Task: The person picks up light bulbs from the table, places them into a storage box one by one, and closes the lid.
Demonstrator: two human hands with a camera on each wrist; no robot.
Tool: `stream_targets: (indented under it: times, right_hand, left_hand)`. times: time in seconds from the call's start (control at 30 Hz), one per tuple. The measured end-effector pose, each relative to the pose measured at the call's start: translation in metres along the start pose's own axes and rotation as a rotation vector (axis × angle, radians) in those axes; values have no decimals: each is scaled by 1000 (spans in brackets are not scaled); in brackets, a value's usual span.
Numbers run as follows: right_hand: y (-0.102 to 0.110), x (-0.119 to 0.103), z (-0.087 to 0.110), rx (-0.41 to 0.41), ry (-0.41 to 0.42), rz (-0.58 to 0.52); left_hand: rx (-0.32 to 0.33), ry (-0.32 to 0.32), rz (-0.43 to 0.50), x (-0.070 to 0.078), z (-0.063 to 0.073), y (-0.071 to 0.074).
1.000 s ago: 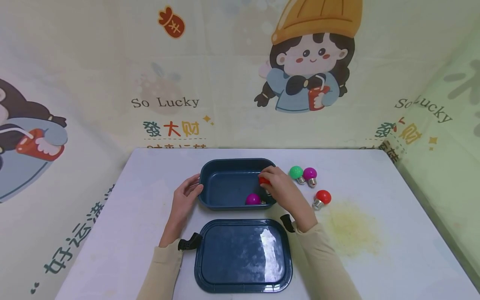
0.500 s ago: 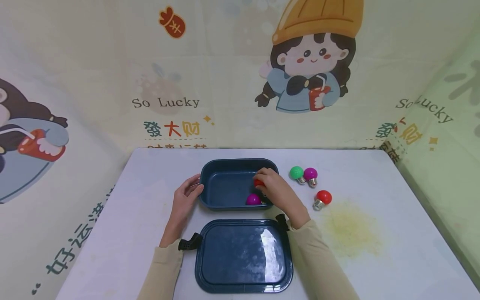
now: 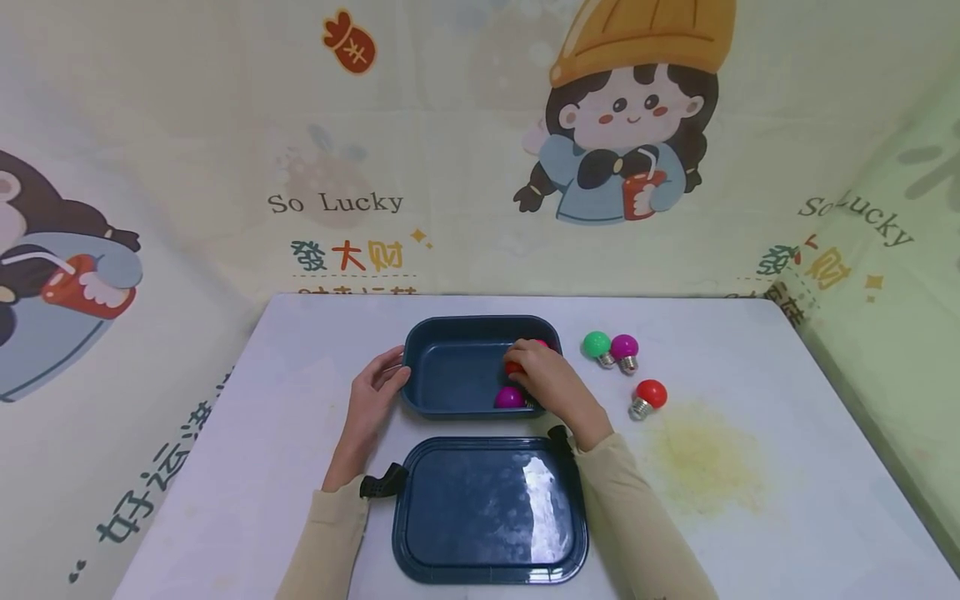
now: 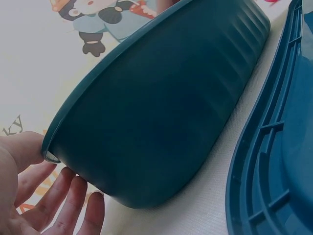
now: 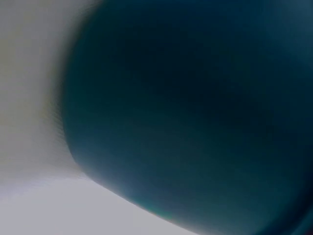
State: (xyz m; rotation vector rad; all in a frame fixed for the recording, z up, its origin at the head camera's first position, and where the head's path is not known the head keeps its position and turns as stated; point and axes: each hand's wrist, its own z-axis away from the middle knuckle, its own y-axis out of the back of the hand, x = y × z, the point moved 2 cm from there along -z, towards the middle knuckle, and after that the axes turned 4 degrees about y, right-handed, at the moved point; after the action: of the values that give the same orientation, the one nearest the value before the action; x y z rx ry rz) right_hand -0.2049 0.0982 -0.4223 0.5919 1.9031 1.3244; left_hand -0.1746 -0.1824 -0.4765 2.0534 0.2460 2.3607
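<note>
A dark blue rectangular box (image 3: 450, 379) stands on the white table. My left hand (image 3: 378, 382) rests at its left end, thumb and fairly straight fingers (image 4: 71, 205) touching the outside just under the rim. My right hand (image 3: 551, 379) reaches over the box's right end and pinches a red light bulb (image 3: 513, 367), mostly covered by the fingers. Inside the box, a purple light bulb (image 3: 510, 397) lies by the front wall, and another red bulb (image 3: 542, 342) peeks out behind the hand. The right wrist view shows the box's dark side (image 5: 186, 122) close up and blurred.
A matching blue lid (image 3: 487, 508) lies flat in front of the box, between the forearms. To the right of the box are a green bulb (image 3: 597, 343), a purple bulb (image 3: 625, 347) and a red bulb (image 3: 651, 394). A yellowish stain (image 3: 705, 458) marks the table.
My right hand has moved left and slightly down inside the box with the red bulb, and a second red bulb now shows behind it. The left hand stays at the box's end.
</note>
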Motion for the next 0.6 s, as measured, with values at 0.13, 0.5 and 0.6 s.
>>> stream_targets:
  times: [0.13,0.5,0.6]
  right_hand:
    - [-2,1,-1,-10,-5,0]
    - [-4,-1,-1,-34,-14,-1]
    - [-3,-1,-2,-29,-17,-3]
  left_hand:
    - [2,-9,-6,0,0,0]
    - [-5,-5,3,0,0,0]
    - [-14,3,1,3,1,-1]
